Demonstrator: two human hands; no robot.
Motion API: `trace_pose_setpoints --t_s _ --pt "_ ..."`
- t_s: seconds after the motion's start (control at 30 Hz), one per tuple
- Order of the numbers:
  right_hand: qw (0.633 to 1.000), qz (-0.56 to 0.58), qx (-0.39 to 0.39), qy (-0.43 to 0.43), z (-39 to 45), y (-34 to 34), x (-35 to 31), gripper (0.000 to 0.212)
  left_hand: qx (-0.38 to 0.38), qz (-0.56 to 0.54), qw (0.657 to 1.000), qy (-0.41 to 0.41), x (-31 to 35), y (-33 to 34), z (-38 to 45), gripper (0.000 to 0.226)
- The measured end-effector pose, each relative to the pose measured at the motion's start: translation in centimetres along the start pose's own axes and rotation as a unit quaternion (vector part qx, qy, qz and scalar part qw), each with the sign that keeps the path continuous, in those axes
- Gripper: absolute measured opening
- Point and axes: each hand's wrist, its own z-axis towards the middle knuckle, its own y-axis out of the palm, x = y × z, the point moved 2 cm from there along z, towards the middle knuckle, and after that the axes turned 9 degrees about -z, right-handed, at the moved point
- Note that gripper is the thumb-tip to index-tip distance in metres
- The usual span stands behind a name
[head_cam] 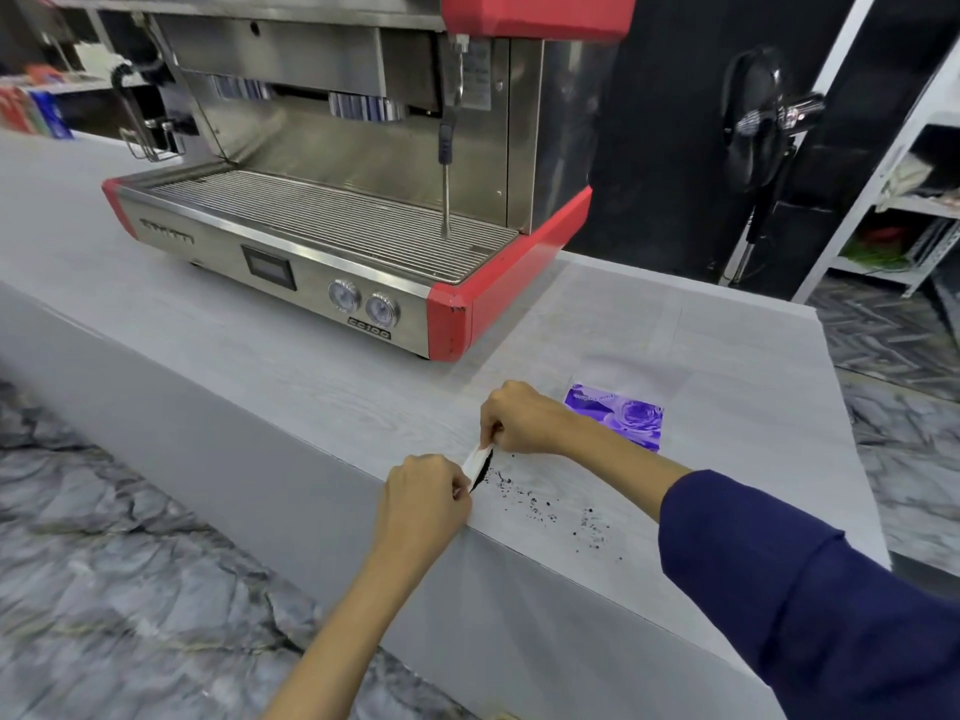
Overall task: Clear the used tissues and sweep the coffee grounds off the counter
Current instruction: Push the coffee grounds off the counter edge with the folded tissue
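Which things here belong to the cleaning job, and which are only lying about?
Job: tissue pinched by left hand and right hand; coffee grounds; counter.
Lying about: purple tissue pack; espresso machine; fan.

Left hand and right hand both curled, pinching grip, wrists close.

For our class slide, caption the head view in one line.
Both hands, left and right, pinch a tissue, gathering coffee grounds at the counter edge.

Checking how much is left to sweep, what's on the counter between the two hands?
In the head view, a white tissue with dark coffee grounds piled against it, pinched by left hand and right hand.
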Motion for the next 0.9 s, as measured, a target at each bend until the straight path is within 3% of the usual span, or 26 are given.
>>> trace_pose_setpoints --t_s 0.9 --pt "0.997 0.016 0.008 0.073 -7.0 0.6 2.2 0.031 -0.052 -0.027 0.996 0.067 2.7 2.3 -1.1 0.024"
